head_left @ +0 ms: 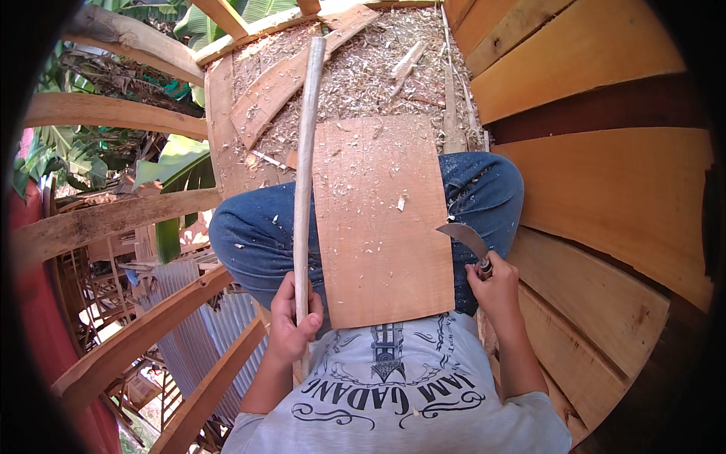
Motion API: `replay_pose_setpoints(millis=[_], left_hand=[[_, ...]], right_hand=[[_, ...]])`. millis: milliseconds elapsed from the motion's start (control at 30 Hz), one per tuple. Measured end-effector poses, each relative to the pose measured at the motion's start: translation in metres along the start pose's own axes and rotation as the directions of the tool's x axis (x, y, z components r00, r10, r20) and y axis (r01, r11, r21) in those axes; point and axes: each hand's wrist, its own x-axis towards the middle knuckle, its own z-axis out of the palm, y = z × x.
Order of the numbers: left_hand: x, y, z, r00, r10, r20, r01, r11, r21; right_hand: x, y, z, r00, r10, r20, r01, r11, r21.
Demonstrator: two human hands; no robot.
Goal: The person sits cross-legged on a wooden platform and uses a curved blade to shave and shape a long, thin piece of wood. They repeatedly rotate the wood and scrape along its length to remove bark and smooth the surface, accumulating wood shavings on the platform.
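My left hand (293, 321) is wrapped round the lower part of a long pale wooden stick (305, 151), which stands out away from me past my left knee. In my right hand (495, 286) is the handle of a curved knife (466, 237), its hooked blade pointing left toward the edge of a board. That flat wooden board (382, 227) lies across my lap, between the stick and the knife, with small shavings scattered over it. My legs in blue jeans (253, 227) are folded under the board.
Wood shavings (363, 76) cover the plank floor ahead, with a loose plank (295, 76) lying among them. A slatted wooden railing (128, 216) runs along the left, with banana leaves (178, 163) and corrugated sheets (185, 318) beyond. A plank wall (605, 189) stands close on the right.
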Motion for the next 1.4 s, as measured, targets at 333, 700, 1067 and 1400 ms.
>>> replay_pose_setpoints(millis=[333, 700, 1067, 1400], left_hand=[[0.009, 0.011, 0.005, 0.946, -0.117, 0.303, 0.213, 0.929, -0.304], [0.019, 0.025, 0.014, 0.95, -0.204, 0.239, 0.24, 0.962, -0.133], [0.03, 0.032, 0.047, 0.977, -0.063, 0.204, 0.012, 0.97, 0.243], [0.029, 0.038, 0.051, 0.97, -0.126, 0.208, 0.084, 0.976, 0.2]], right_hand=[[0.054, -0.064, -0.03, 0.922, -0.035, -0.386, 0.256, 0.804, 0.537], [0.059, -0.11, -0.002, 0.876, -0.481, -0.041, 0.467, 0.823, 0.322], [0.079, -0.122, -0.001, 0.808, -0.587, -0.046, 0.588, 0.809, 0.007], [0.1, -0.115, -0.008, 0.753, -0.642, -0.142, 0.628, 0.766, -0.138]])
